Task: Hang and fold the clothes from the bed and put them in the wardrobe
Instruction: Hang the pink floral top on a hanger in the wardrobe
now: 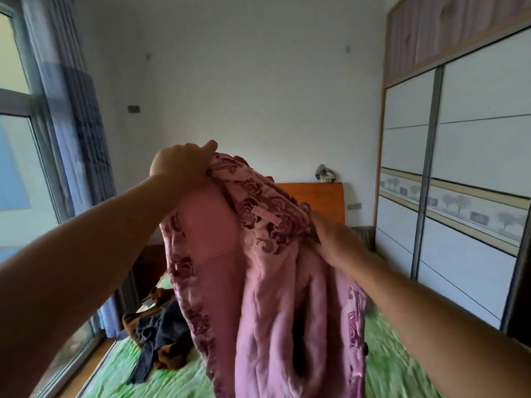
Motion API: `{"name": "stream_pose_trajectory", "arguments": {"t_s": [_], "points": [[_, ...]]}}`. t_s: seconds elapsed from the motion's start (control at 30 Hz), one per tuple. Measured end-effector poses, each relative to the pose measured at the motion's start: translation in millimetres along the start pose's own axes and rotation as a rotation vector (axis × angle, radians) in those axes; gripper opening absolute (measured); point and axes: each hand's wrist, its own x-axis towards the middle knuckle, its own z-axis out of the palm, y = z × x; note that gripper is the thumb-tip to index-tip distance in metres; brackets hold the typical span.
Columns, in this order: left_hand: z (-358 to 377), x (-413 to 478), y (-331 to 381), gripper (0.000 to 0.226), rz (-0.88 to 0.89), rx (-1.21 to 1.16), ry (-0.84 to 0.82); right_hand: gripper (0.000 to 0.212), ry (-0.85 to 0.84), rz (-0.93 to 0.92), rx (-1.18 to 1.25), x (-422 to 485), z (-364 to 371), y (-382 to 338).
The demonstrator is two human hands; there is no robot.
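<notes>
A thick pink garment [275, 297] with a dark rose-patterned trim hangs in the air in front of me, above the bed. My left hand [181, 165] grips its top edge near the collar, raised high. Lower and to the right, my right hand [333, 237] holds the other side of the collar area, fingers tucked into the fabric. A pile of dark blue and brown clothes [161, 337] lies on the bed [396, 366], which has a green cover. The wardrobe [459, 173] with white sliding doors stands at the right, doors shut.
A window [20, 173] with a blue curtain [83, 116] runs along the left wall. The wooden headboard [321, 196] stands against the far white wall, with a small patterned object [326, 173] on top. A strip of wooden floor shows between bed and window.
</notes>
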Motion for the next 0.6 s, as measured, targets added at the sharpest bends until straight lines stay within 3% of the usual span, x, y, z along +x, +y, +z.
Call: {"name": "stream_pose_trajectory", "arguments": {"t_s": [0.13, 0.3, 0.37, 0.43, 0.53, 0.6], "points": [[-3, 6, 11, 0.038, 0.044, 0.041, 0.007, 0.080, -0.019, -0.149, -0.559, 7, -77, 33], [-5, 16, 49, 0.038, 0.102, -0.038, 0.013, 0.051, 0.056, -0.202, -0.794, 1, -156, 56], [-6, 21, 71, 0.039, 0.125, -0.104, 0.020, 0.048, 0.042, -0.110, -0.884, -7, -182, 61], [-7, 25, 96, 0.035, 0.164, -0.167, 0.041, 0.047, 0.024, 0.112, -0.981, -16, -207, 63], [-11, 32, 140, 0.030, 0.269, -0.185, 0.083, 0.038, 0.083, 0.426, -0.760, -29, -232, 69], [-16, 38, 167, 0.029, 0.294, -0.241, 0.072, 0.036, 0.138, 0.487, -0.704, -41, -246, 76]]}}
